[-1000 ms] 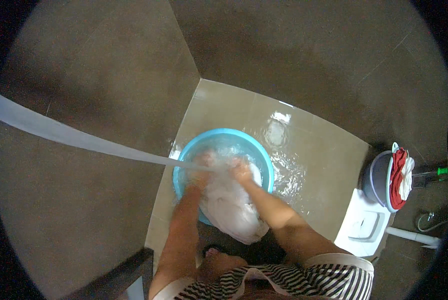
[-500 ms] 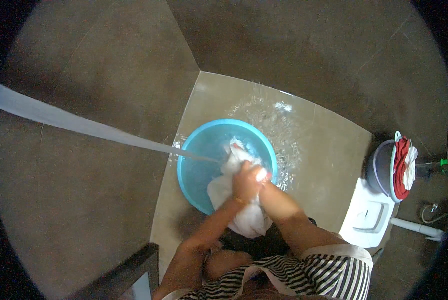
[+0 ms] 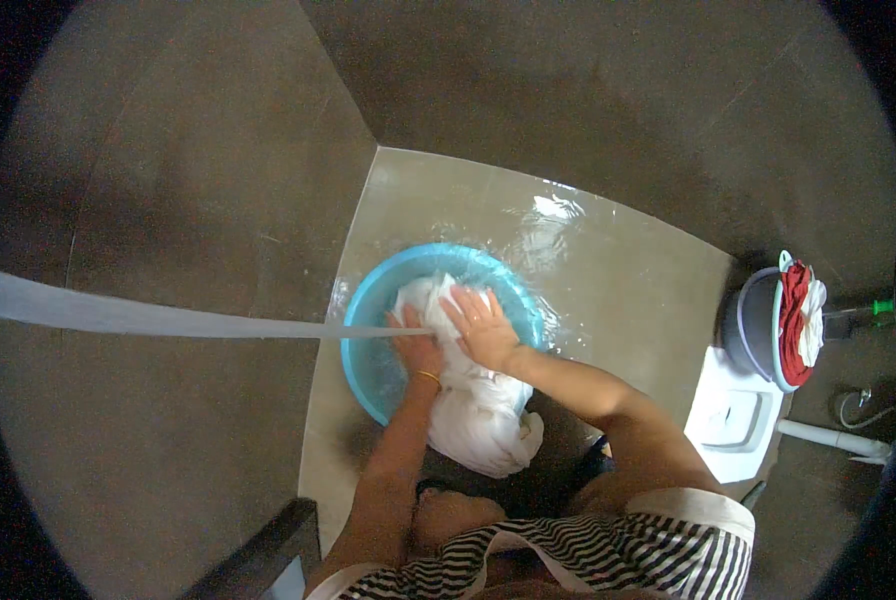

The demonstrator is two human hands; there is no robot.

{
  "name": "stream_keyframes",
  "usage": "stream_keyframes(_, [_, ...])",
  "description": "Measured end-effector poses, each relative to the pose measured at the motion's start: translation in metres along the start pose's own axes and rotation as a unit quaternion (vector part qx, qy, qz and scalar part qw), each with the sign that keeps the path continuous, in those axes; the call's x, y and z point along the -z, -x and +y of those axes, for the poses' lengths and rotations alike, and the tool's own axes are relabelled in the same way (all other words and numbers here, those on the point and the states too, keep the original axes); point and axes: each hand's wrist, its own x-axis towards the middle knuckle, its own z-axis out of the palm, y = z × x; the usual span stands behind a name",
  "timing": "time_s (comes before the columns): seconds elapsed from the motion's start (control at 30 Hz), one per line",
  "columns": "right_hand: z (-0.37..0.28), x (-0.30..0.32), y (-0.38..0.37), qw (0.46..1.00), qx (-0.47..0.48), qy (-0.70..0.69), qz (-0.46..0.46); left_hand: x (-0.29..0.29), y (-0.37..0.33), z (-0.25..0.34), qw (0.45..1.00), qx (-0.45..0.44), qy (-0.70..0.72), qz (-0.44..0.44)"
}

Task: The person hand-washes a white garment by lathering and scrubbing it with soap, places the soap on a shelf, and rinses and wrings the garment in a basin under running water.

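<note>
A wet white cloth (image 3: 473, 430) lies bunched in a round blue basin (image 3: 366, 385), its near end hanging over the basin's rim toward me. My left hand (image 3: 415, 345) presses on the cloth's left side, fingers spread, a thin yellow bangle at the wrist. Flat on the cloth's upper right lies my right hand (image 3: 483, 328), fingers stretched apart. Between the hands, a pale hose-like strip or water stream (image 3: 218, 325) reaches in from the left and ends at the cloth. Which of the two it is I cannot tell.
Water splashes over the beige floor tiles (image 3: 618, 290) around the basin. On the right, a grey bucket (image 3: 748, 325) carries red and white cloths (image 3: 798, 325) on top, beside a white squat toilet pan (image 3: 738, 420). A white pipe (image 3: 833, 438) runs next to it. Brown walls enclose the corner.
Both hands were clasped tightly around the twisted cloth; now they are apart with fingers spread on it. The cloth has been laid looser and wider in the basin.
</note>
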Motion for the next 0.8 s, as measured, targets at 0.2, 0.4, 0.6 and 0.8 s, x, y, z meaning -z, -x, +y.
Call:
stream_keyframes(0.2, [0.003,-0.044,-0.016,0.966,-0.041,0.031,-0.252,-0.024,-0.028,-0.071,0.887,-0.240,0.100,-0.381])
stream_keyframes(0.4, [-0.013,-0.044,0.002,0.770,-0.441,-0.461,0.007,-0.040,0.013,0.001,0.986,-0.015,0.102,0.128])
stream_keyframes(0.6, [0.146,-0.120,0.030,0.236,-0.032,-0.971,-0.015,0.057,-0.002,0.135,0.846,-0.097,0.496,-0.170])
stream_keyframes(0.8, [0.001,-0.077,0.012,0.138,-0.183,-0.968,-0.100,0.115,0.007,0.104,0.926,-0.097,0.317,-0.184])
